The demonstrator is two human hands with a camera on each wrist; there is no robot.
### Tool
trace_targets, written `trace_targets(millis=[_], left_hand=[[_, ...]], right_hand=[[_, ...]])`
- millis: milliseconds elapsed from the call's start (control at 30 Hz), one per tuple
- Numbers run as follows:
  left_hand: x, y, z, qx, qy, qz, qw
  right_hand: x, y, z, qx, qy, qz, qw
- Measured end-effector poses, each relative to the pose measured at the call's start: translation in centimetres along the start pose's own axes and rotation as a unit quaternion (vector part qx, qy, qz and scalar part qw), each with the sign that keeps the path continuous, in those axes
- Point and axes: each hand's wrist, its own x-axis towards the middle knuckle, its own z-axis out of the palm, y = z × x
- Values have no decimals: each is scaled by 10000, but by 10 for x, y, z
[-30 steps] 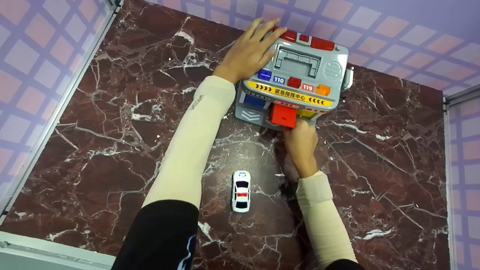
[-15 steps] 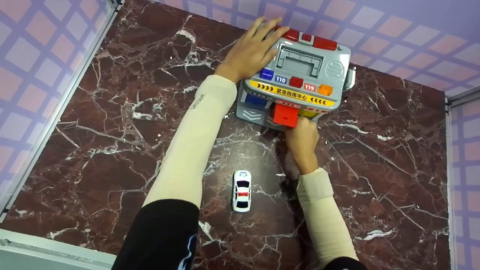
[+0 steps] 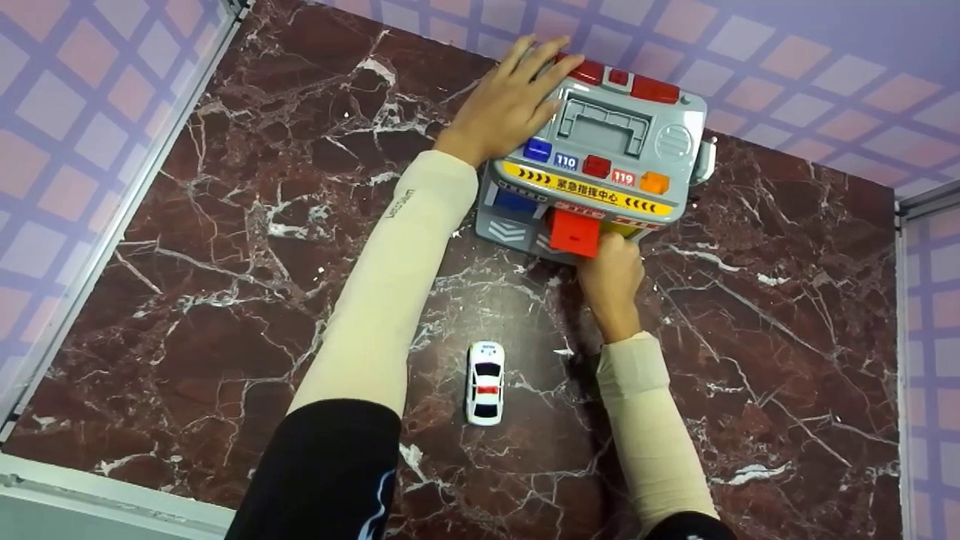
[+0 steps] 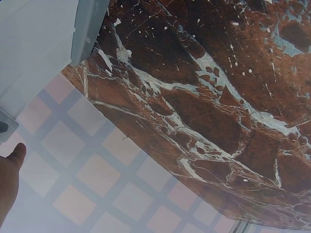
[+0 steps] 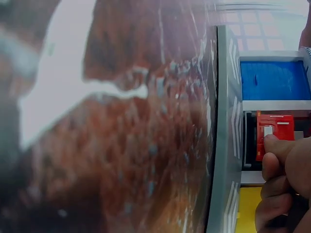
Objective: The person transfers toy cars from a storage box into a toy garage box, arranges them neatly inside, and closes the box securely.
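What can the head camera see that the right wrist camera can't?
Only the head view shows the white toy car lying apart on the marble table, the left hand resting flat on the toy station's grey roof, and the roof's coloured buttons. Only the right wrist view shows, close up, a fingertip touching something red in the middle bay, with the blue door and yellow door on either side of it. Both show the right hand at the station's front, and the marble.

Glossy plastic toy station (image 3: pixel 600 161); polished marble tabletop (image 3: pixel 247 247)
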Motion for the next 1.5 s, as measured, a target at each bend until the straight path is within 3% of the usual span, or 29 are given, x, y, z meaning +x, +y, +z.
trace_targets(millis=[633, 767, 833, 900, 967, 1033, 1133, 1333, 1400, 1500], left_hand=[[1, 0, 1, 110, -28, 32, 9999], [1, 1, 2, 114, -31, 63, 9999], [2, 1, 3, 101, -55, 70, 9999], [2, 1, 3, 99, -69, 69, 9999], [2, 0, 2, 116, -78, 44, 9999], [1, -1, 0, 140, -81, 5, 9999], [0, -3, -1, 131, -89, -51, 9999], [-1, -2, 3, 133, -102, -5, 9999], [1, -1, 4, 124, -81, 33, 9999], [2, 0, 2, 108, -12, 53, 9999]], right_hand=[[7, 6, 0, 38, -89, 38, 9999], [5, 7, -24, -13, -954, 68, 9954], [4, 6, -48, -11, -1523, 83, 9883], [3, 2, -75, 101, -1722, 102, 9850], [4, -5, -99, 320, -1414, 46, 9894], [9, -13, -114, 601, -752, -196, 9952], [23, -23, -117, 695, -126, -809, 9942], [44, -22, -89, 131, -767, -1496, 9857], [43, -20, -81, -54, -703, -1696, 9830], [42, -19, -70, -294, -237, -1905, 9810]])
